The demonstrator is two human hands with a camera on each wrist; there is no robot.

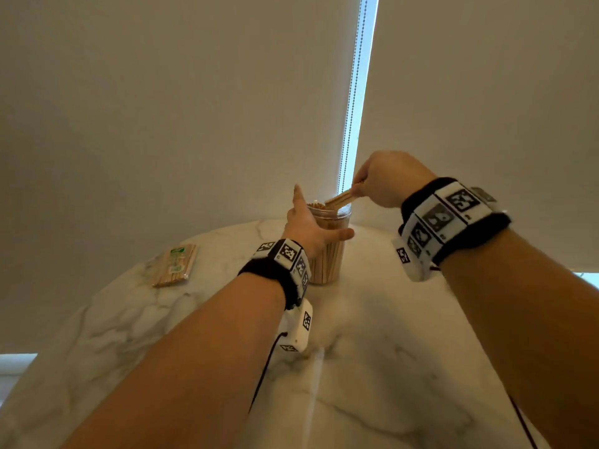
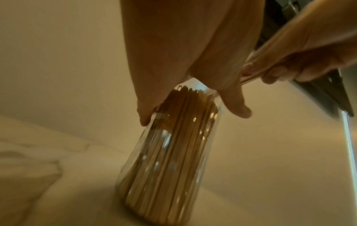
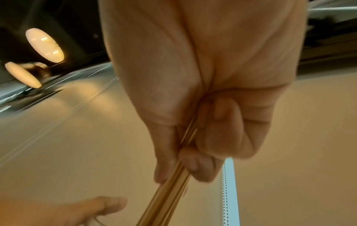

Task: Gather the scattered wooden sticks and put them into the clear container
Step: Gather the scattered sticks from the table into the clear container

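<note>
Clear container (image 1: 327, 254): upright near the far edge of the desk (image 1: 389, 351), packed with sticks. Left grip (image 1: 308, 226): spread wide, straight fingers touching its shoulder. Right grip (image 1: 382, 179): pinching a few wooden sticks (image 1: 338, 199), tips over the mouth. Wrapped stick packet (image 1: 175, 265): left edge, well apart.

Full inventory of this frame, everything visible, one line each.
clear container: one, transparent, upright on the table, nearly full
sticks in the container: many, tan, upright
held sticks: small bundle, tan, tips over the container mouth
stick packet: one, tan with green label, table's left
table: one, white marble
blinds: two, beige, behind, bright gap between
bead chain: one, beaded, in the gap
wristbands: two, black with marker tiles
left hand: touches the container's neck, fingers spread
right hand: pinches the held sticks
</note>
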